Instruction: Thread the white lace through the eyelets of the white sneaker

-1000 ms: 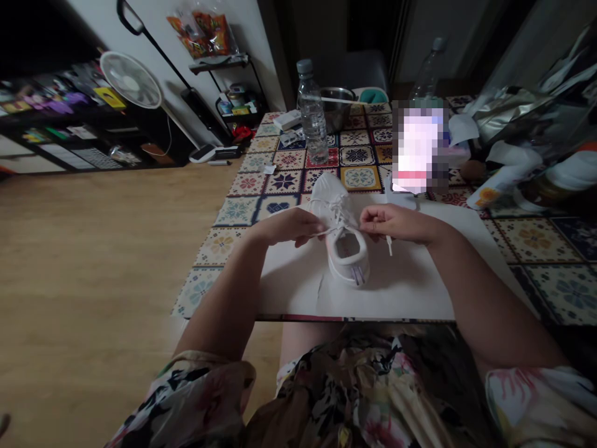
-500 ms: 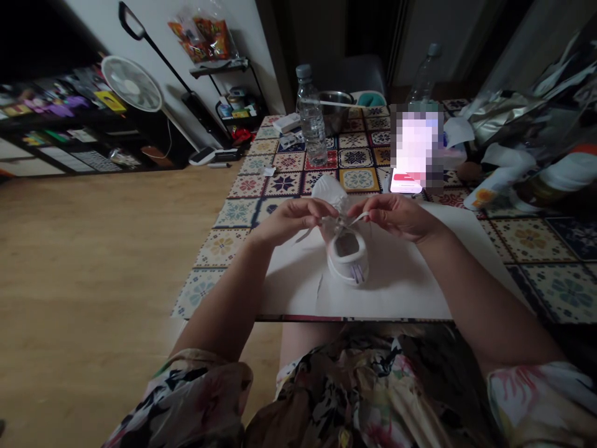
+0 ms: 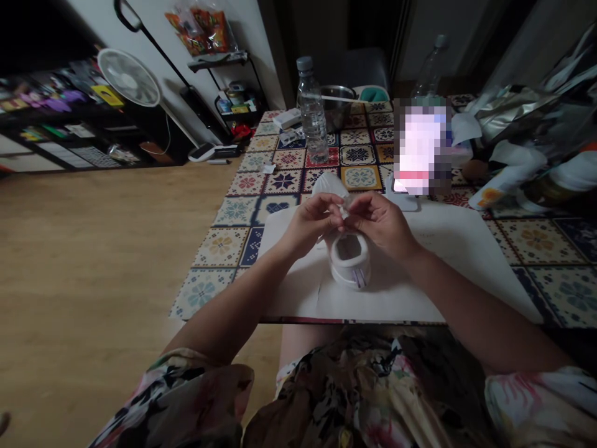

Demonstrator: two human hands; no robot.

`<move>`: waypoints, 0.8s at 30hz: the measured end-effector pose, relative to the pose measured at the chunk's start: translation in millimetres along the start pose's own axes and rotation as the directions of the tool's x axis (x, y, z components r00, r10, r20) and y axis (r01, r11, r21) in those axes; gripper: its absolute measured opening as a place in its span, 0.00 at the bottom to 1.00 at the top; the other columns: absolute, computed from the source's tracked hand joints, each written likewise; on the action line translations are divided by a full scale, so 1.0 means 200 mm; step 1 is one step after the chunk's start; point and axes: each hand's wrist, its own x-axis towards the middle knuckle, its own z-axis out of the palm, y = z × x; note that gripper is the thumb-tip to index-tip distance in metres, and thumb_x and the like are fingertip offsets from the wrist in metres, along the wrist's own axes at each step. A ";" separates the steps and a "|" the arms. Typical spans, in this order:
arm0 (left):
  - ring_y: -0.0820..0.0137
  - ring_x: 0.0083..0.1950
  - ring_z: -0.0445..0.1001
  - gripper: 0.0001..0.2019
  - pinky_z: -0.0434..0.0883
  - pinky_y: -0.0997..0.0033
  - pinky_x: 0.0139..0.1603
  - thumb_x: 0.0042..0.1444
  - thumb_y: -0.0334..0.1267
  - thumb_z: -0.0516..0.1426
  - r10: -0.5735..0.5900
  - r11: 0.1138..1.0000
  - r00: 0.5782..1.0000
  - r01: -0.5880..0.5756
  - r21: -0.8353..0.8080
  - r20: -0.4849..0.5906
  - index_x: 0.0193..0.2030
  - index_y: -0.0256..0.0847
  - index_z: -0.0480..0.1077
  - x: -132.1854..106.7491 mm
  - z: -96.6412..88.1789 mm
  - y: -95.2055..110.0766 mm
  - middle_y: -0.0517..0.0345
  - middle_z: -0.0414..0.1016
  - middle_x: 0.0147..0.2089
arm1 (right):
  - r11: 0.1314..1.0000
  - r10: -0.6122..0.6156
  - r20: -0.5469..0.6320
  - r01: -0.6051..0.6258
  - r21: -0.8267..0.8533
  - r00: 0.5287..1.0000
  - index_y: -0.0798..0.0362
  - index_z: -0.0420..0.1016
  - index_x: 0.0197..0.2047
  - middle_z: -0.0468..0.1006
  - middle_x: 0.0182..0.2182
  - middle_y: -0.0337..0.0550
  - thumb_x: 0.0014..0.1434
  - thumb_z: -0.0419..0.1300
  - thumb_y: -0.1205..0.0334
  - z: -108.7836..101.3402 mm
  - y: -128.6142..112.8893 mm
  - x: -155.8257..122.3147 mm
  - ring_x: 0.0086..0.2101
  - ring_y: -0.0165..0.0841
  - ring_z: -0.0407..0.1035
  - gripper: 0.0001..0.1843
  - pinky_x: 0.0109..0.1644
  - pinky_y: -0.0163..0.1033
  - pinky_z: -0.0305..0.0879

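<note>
Two hands, left hand (image 3: 310,224) and right hand (image 3: 380,221), meet over a white shoe (image 3: 351,266) on white paper (image 3: 429,280) on the tabletop (image 3: 224,242). Both hands' fingers are pinched on its laces (image 3: 344,210). Even, snug tension on both ends seems best.

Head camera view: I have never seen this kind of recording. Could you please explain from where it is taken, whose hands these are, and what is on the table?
There is no machine here. A person wears a camera on the head, so the picture looks forward and down at that person's own arms. The left hand and the right hand meet over a small white shoe and pinch its lace. The shoe stands on a white sheet laid on a table with a patterned cover. Farther back stand a water bottle and a metal bowl.
</note>
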 end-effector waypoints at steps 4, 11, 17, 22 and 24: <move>0.77 0.27 0.74 0.21 0.73 0.76 0.32 0.37 0.43 0.74 -0.038 0.997 0.997 0.042 0.064 -0.062 0.36 0.38 0.76 0.00 0.01 0.00 0.62 0.76 0.28 | 0.995 -0.015 0.030 0.018 -0.098 0.999 0.50 0.75 0.31 0.78 0.26 0.34 0.45 0.75 0.47 0.01 -0.02 -0.01 0.26 0.28 0.74 0.20 0.34 0.37 0.73; 0.79 0.27 0.71 0.16 0.68 0.78 0.30 0.40 0.40 0.73 0.057 0.983 0.996 -0.044 0.179 -0.069 0.28 0.37 0.73 -0.01 0.02 0.01 0.63 0.74 0.26 | 0.983 -0.099 -0.062 0.089 -0.160 0.993 0.50 0.74 0.33 0.76 0.26 0.34 0.55 0.68 0.45 0.00 0.00 -0.02 0.23 0.26 0.71 0.17 0.29 0.34 0.69; 0.79 0.28 0.68 0.13 0.65 0.79 0.28 0.42 0.36 0.71 0.058 0.967 0.996 -0.041 0.252 -0.060 0.28 0.36 0.71 -0.01 0.01 0.00 0.62 0.73 0.27 | 0.989 -0.110 -0.143 0.093 -0.118 0.984 0.49 0.71 0.34 0.75 0.26 0.32 0.51 0.71 0.49 0.00 0.01 0.00 0.23 0.26 0.70 0.16 0.29 0.34 0.70; 0.79 0.27 0.70 0.15 0.68 0.77 0.32 0.40 0.39 0.72 0.072 0.981 0.995 -0.057 0.185 -0.073 0.28 0.37 0.72 0.00 0.02 0.01 0.62 0.73 0.27 | 0.937 -0.138 0.017 0.136 -0.323 0.990 0.50 0.78 0.39 0.81 0.38 0.42 0.52 0.68 0.61 -0.02 -0.02 -0.01 0.39 0.33 0.75 0.10 0.46 0.42 0.73; 0.76 0.31 0.73 0.15 0.71 0.74 0.36 0.40 0.41 0.72 0.062 0.984 0.995 -0.049 0.170 -0.073 0.30 0.37 0.75 0.00 0.01 0.00 0.61 0.76 0.29 | 0.897 -0.156 0.046 0.161 -0.411 0.987 0.51 0.80 0.39 0.80 0.37 0.43 0.52 0.67 0.64 -0.03 -0.02 -0.01 0.40 0.35 0.74 0.08 0.47 0.44 0.71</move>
